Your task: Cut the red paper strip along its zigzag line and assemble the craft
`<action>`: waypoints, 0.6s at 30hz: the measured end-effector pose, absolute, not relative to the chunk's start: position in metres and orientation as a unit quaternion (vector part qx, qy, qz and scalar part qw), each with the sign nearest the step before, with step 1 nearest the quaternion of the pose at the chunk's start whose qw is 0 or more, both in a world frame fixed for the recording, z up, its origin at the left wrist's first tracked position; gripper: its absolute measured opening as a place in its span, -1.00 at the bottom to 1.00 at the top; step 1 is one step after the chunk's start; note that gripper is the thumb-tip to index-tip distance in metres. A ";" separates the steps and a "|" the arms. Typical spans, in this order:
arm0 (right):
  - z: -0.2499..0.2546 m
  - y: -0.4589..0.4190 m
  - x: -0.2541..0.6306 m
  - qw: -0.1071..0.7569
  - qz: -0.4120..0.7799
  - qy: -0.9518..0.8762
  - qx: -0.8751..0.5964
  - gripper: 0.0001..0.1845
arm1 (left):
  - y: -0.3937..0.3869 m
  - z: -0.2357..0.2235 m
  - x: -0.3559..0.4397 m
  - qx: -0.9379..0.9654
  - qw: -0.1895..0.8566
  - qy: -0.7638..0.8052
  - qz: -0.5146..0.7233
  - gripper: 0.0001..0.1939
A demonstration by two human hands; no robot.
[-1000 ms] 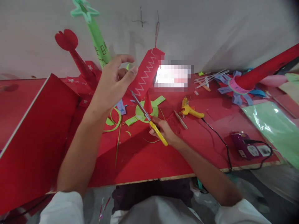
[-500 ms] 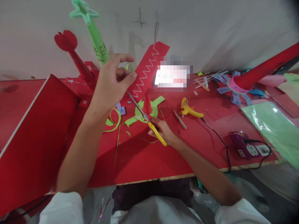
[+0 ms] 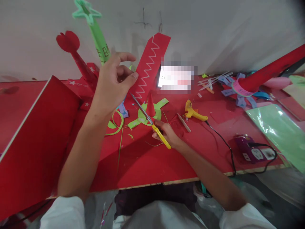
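Observation:
My left hand [image 3: 116, 79] pinches the lower left edge of a long red paper strip [image 3: 147, 68] between thumb and fingers. A pale zigzag line runs along the strip, which slants up to the right. In my right hand [image 3: 166, 132] are scissors [image 3: 160, 136] with yellow handles. Their metal blades point up and left to just below the strip and look nearly closed; whether they touch it I cannot tell. Under the blades lies a light green paper ring with tabs [image 3: 143, 117], and a small red paper cone [image 3: 150, 106] stands on it.
A yellow glue gun [image 3: 193, 113] lies to the right, its cord running near a purple power box [image 3: 252, 149]. Behind the strip glows a partly blurred screen [image 3: 176, 78]. A red board [image 3: 43, 136] leans up at left, near a green star-topped paper tower [image 3: 98, 39].
The red strip has swung slightly more upright, its top end moving up and left. Both hands have hardly moved, and the scissors stay at nearly the same place.

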State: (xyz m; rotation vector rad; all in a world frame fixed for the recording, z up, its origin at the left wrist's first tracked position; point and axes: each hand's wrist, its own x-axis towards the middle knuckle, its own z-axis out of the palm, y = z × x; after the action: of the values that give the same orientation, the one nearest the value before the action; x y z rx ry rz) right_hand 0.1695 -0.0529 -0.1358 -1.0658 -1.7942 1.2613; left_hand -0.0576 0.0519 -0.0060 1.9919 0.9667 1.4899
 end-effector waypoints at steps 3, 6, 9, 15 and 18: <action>-0.135 -0.053 0.170 0.346 0.486 -0.690 -0.410 -0.35 | 0.053 -0.007 -0.058 0.723 0.235 0.351 0.547 -0.56; -0.134 -0.054 0.170 0.348 0.485 -0.688 -0.413 -0.34 | 0.053 -0.008 -0.057 0.715 0.236 0.353 0.555 -0.55; -0.134 -0.055 0.170 0.348 0.492 -0.681 -0.415 -0.32 | 0.054 -0.009 -0.056 0.706 0.229 0.349 0.572 -0.53; -0.130 -0.056 0.172 0.369 0.518 -0.657 -0.405 -0.29 | 0.052 -0.005 -0.054 0.703 0.195 0.321 0.603 -0.54; -0.129 -0.057 0.172 0.389 0.534 -0.636 -0.398 -0.26 | 0.046 0.002 -0.051 0.705 0.195 0.314 0.606 -0.51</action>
State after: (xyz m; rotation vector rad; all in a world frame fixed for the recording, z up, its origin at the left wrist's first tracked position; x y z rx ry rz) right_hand 0.1721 -0.0570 -0.1289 -1.0123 -1.6172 1.3583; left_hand -0.0507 0.0458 0.0018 1.9758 0.8791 1.6978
